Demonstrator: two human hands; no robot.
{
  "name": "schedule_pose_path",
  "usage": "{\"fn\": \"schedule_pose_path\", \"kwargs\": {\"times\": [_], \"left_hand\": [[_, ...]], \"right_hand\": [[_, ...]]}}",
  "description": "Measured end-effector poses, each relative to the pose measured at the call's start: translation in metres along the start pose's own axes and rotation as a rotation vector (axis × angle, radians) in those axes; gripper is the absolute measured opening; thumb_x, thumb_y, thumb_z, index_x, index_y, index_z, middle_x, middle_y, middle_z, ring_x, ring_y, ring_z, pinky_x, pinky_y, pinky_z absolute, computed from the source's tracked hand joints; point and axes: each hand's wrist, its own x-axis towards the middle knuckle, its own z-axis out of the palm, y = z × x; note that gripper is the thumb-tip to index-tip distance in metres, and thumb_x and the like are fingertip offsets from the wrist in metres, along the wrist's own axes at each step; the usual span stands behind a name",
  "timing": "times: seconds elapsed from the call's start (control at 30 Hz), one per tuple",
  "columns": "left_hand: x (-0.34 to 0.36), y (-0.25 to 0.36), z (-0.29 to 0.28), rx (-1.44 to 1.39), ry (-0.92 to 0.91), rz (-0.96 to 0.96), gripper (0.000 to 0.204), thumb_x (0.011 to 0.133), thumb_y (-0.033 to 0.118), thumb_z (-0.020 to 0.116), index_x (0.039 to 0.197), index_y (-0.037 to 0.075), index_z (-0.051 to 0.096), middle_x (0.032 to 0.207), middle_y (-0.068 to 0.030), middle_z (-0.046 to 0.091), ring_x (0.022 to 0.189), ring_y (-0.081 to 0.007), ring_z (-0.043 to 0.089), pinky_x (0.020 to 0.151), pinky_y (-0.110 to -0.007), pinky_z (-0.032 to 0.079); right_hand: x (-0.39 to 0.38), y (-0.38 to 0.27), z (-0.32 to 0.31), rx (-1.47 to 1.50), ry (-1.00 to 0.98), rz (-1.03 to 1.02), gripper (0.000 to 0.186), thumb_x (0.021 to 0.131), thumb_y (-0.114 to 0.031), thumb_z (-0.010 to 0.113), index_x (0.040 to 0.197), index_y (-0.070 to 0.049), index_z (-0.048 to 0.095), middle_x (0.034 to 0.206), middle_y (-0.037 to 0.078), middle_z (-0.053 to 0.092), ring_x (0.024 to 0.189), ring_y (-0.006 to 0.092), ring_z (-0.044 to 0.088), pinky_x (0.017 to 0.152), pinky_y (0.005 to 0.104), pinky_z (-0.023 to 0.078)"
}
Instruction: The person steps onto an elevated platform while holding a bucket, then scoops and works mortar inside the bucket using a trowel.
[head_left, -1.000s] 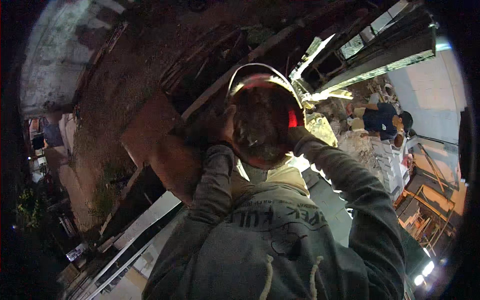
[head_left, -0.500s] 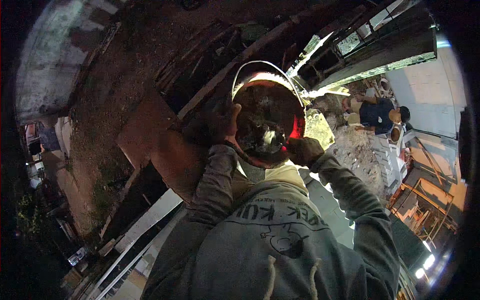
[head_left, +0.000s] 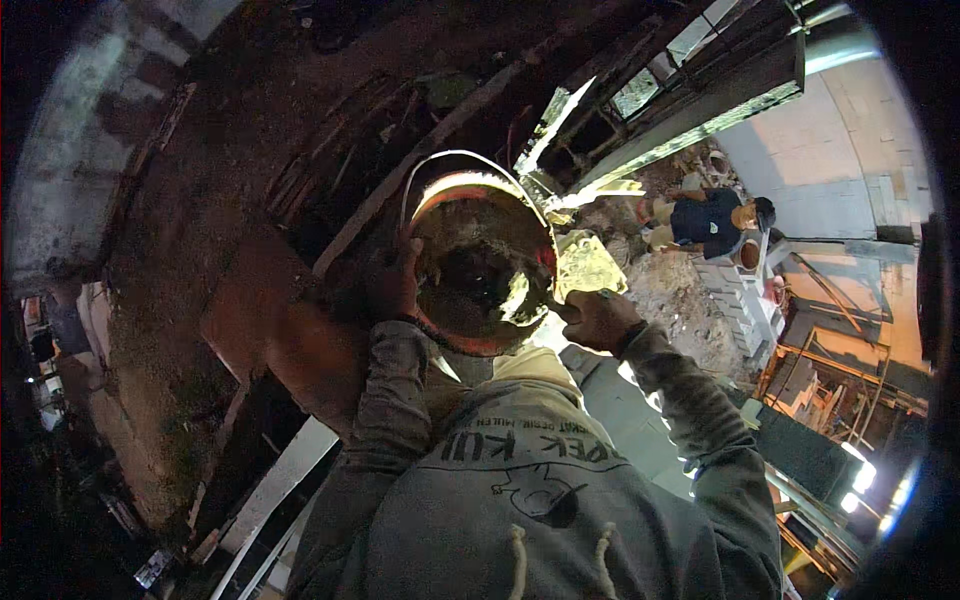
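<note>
Dim building site w/ brick walls [head_left: 90, 150] and planks [head_left: 270, 490] at left. Left hand [head_left: 392, 285] pressed flat on the side of an orange bucket [head_left: 485, 265], held up in front of the chest, centre. Right hand [head_left: 595, 320] closed on its rim. Another person [head_left: 710, 222] crouches far right by rubble [head_left: 680, 300].

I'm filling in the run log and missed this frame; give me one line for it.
left hand: gripping bucket rim | right hand: off the bucket, beside it | bucket: red, wire handle, dirty inside, raised before hooded chest | background: another person
</note>
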Motion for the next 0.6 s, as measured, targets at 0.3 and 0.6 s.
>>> {"fn": "schedule_pose_path", "kwargs": {"times": [0.3,0.6], "left_hand": [[-0.001,0.001,0.011,0.259,0.135,-0.163,0.052,0.069,0.035,0.073,0.109,0.004,0.057,0.103,-0.0122,0.058,0.093,-0.0273,0.055,0.084,-0.04,0.045],[0.011,-0.031,0.016,0.265,0.163,-0.264,0.054,0.07,0.039,0.071,0.108,0.003,0.058,0.107,-0.0137,0.058,0.097,-0.0291,0.055,0.085,-0.041,0.043]], "right_hand": [[0.053,0.1,-0.107,0.207,-0.16,-0.508,0.018,0.083,-0.011,0.054,0.098,-0.007,0.063,0.101,0.011,0.058,0.084,0.021,0.058,0.08,0.0362,0.048],[0.072,0.133,-0.065,0.724,-0.189,-0.177,0.034,0.08,-0.03,0.06,0.103,-0.004,0.058,0.097,0.015,0.058,0.091,0.0292,0.056,0.08,0.0394,0.046]]}}
